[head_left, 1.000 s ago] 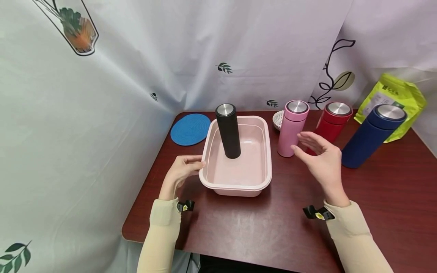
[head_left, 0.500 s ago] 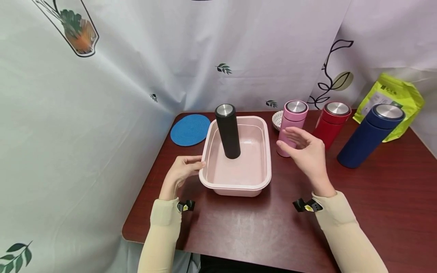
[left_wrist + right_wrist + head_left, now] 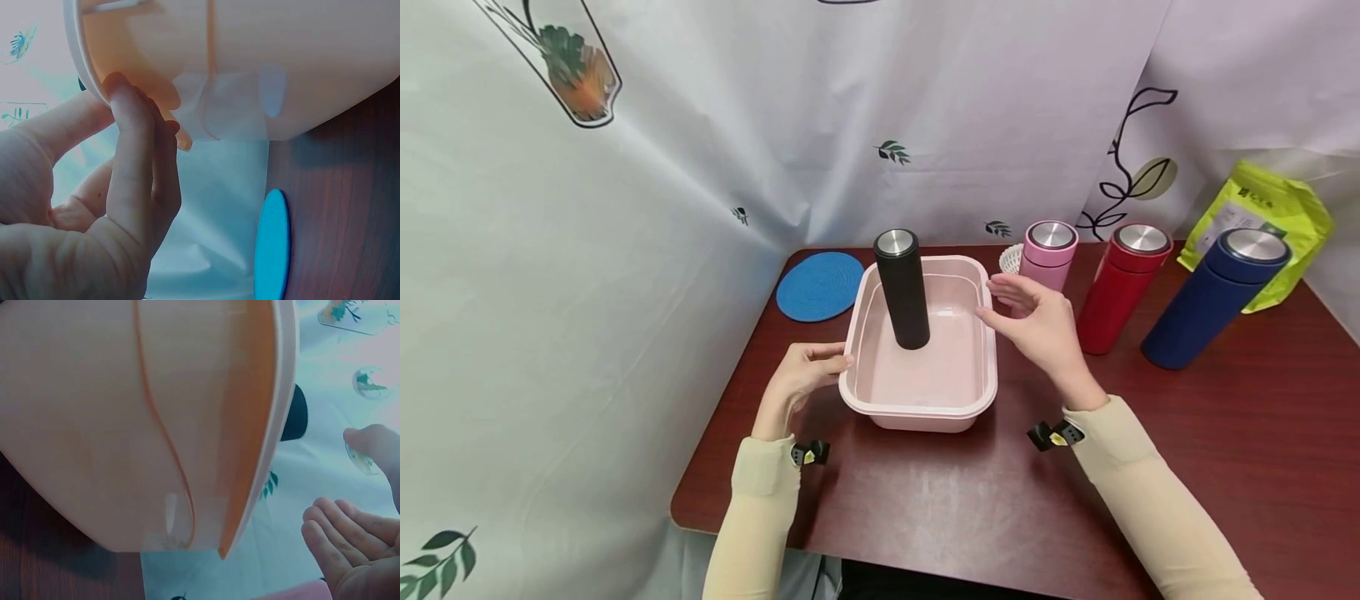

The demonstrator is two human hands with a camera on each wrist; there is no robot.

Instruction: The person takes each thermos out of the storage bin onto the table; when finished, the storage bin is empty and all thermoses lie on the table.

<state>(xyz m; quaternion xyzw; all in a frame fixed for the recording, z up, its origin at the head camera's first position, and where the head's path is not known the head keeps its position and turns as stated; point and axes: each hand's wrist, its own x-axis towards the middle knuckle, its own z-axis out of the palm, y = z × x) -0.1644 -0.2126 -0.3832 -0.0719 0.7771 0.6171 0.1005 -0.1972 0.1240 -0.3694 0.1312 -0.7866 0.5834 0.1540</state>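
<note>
A pale pink plastic basin (image 3: pixel 917 412) stands on the table with a black thermos (image 3: pixel 904 292) upright inside it. My left hand (image 3: pixel 801 377) pinches the basin's left rim, thumb on top and fingers below; the left wrist view shows the fingertips under the lip. Over at the right rim my right hand (image 3: pixel 1033 325) hovers with thumb and fingers spread and nothing between them. In the right wrist view that hand (image 3: pixel 359 537) appears apart from the rim. Behind it stands a pink thermos (image 3: pixel 1049 250), its lower body partly hidden by the hand.
A red thermos (image 3: pixel 1122 292) and a blue thermos (image 3: pixel 1213 300) stand to the right, with a lime-green bag (image 3: pixel 1292 217) behind. Partly hidden behind the pink thermos is a small white woven basket (image 3: pixel 1010 259). A round blue mat (image 3: pixel 818 287) lies at the back left.
My right hand has moved left from beside the red thermos, past the pink thermos, to the basin's right rim. The left hand, basin and black thermos have stayed put.
</note>
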